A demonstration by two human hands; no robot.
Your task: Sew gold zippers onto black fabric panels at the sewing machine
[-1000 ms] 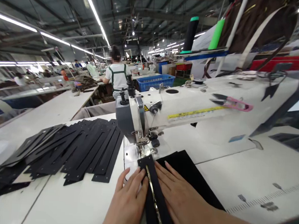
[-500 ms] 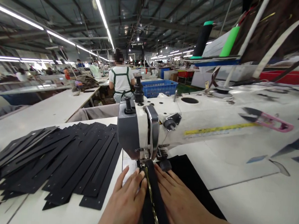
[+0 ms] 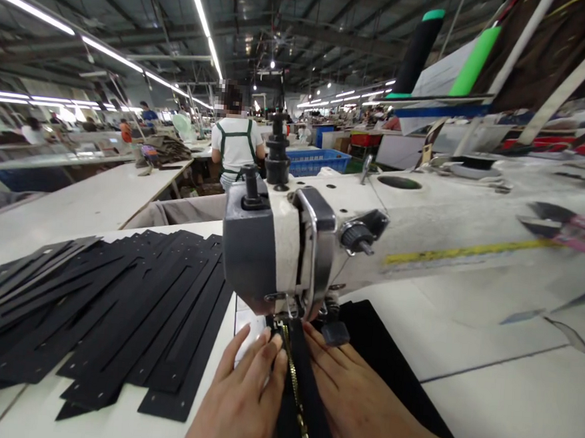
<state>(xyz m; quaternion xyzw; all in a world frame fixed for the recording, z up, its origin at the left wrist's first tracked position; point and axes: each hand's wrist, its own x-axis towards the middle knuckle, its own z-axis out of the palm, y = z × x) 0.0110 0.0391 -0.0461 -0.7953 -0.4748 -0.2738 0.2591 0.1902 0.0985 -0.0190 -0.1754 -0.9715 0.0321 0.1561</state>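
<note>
A black zipper with gold teeth [image 3: 293, 374] runs lengthwise under the needle area of the sewing machine [image 3: 250, 256]. Along its left edge my left hand [image 3: 245, 396] lies with fingers stretched out and apart, the tips close to the presser foot. My right hand [image 3: 360, 397] rests flat on the other side, pressing on the black material, with its fingertips partly hidden beside the machine's foot. Beneath and beyond that hand spreads a black panel [image 3: 393, 359]. The needle and the exact stitching point are too small to make out.
Black slotted strips [image 3: 130, 314] lie fanned out on the table at left. Pink-handled thread snips [image 3: 562, 228] rest on the machine arm, with thread cones [image 3: 419, 54] above. A person in a white top [image 3: 235, 145] stands ahead near a blue crate [image 3: 316, 162].
My view has shifted closer to the machine head, which looks larger. Both hands keep nearly the same place on the zipper and fabric.
</note>
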